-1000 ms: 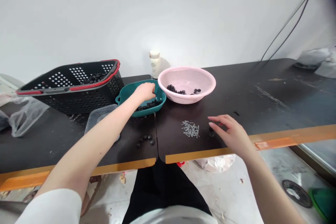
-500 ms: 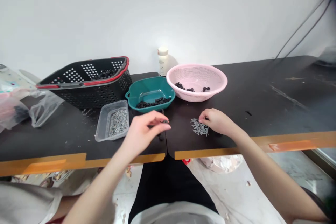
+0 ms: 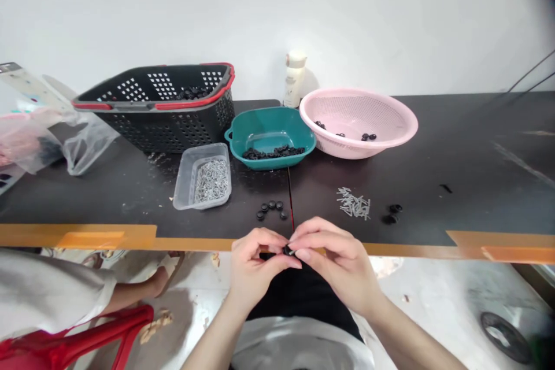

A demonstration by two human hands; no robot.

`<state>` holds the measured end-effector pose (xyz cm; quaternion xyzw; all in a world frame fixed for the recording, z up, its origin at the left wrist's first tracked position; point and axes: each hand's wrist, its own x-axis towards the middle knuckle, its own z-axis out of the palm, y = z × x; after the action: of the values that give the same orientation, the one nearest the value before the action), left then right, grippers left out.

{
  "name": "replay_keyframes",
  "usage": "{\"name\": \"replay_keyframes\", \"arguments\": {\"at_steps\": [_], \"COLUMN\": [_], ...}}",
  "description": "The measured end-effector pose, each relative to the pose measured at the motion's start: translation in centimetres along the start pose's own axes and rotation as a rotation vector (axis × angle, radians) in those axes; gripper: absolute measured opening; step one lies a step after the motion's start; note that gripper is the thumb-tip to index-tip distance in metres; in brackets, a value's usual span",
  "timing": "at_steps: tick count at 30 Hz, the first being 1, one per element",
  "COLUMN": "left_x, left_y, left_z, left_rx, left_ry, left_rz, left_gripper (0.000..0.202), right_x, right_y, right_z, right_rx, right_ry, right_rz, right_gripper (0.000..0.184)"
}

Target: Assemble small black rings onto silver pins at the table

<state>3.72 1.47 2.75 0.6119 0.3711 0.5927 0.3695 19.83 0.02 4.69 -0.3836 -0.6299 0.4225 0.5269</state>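
Observation:
Both hands meet just over the table's front edge. My left hand (image 3: 255, 260) pinches a small round black plastic part (image 3: 288, 250) between thumb and fingers. My right hand (image 3: 338, 254) is closed, its fingertips pressed against the same part; whatever else it grips is hidden. Beyond the hands, several similar black parts (image 3: 272, 204) lie in a loose arc on the table. To their right is a small pile of thin metal pins (image 3: 355, 206), with two dark round pieces (image 3: 394, 208) beside it.
A clear tub (image 3: 186, 179) of metal pins stands on the left, near a teal basin (image 3: 271, 127) holding black parts. Behind are a black basket (image 3: 173, 127), a white bottle (image 3: 295, 81) and a pink colander (image 3: 368, 107) with some black pieces. A person's sleeve (image 3: 56, 289) shows at lower left.
My right hand has left the pin pile and come to my left hand, which has drawn back toward my body. The view has shifted, and the black parts on the table now show.

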Motion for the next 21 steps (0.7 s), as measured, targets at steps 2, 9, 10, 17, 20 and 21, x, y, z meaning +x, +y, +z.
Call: {"name": "replay_keyframes", "arguments": {"at_steps": [2,9,10,17,20,21], "left_x": [-0.2,-0.8,-0.9,-1.3,-1.5,-1.6], "left_y": [-0.1,-0.8,-0.8,-0.7,-0.9,-1.0], "left_z": [-0.1,-0.3,-0.3,0.6,1.0,1.0], "left_rx": [0.021,-0.024,-0.042,-0.323,-0.361,-0.349], "left_ry": [0.026,0.036,0.044,0.091,0.051,0.039], "left_rz": [0.022,0.061,0.05,-0.167,-0.274,-0.306], "left_gripper": [0.023,0.022,0.022,0.026,0.024,0.023], "right_x": [-0.1,-0.4,-0.4,-0.3,-0.8,-1.0], "right_y": [0.1,-0.2,-0.2,0.2,0.7,0.9], "right_z": [0.5,0.3,0.2,0.1,-0.6,-1.3], "right_rx": [-0.081,-0.359,-0.379,-0.161,-0.07,-0.071], "right_ry": [0.01,-0.07,-0.079,-0.128,-0.133,-0.124], "right_rz": [-0.029,-0.168,-0.195,-0.07,0.0,0.001], "right_gripper": [0.019,0.022,0.023,0.031,0.037,0.04]}}
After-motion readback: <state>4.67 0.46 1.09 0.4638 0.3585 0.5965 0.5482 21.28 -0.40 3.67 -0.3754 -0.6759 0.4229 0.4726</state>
